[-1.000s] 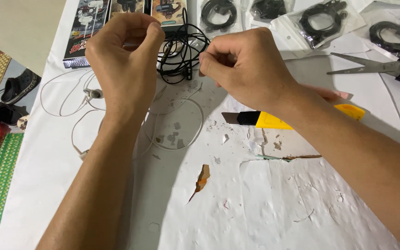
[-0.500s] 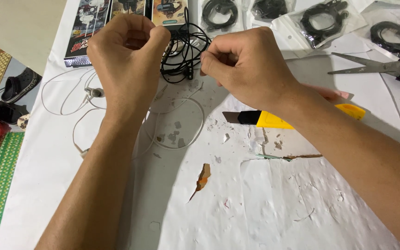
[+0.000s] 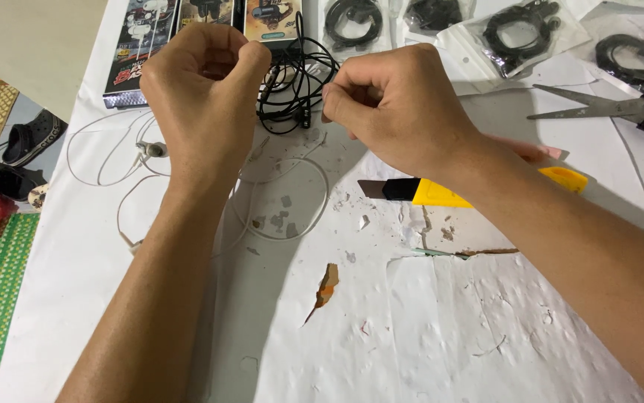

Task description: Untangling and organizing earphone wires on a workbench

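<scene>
While both fists hover over the white sheet [image 3: 113,298], the left hand [image 3: 202,97] and right hand [image 3: 396,104] pinch a thin white wire [image 3: 292,224], fingers curled tight on it. It loops pale and slack near them; a black cable [image 3: 296,89] lies far, a yellow knife [image 3: 441,192] right.

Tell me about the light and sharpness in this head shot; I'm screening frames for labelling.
Head view: hard light from above throws dark shadows of both forearms across the white sheet; left hand and right hand are sharp, no motion blur; mild glare on the plastic bags; scissors cropped at the right edge.
</scene>
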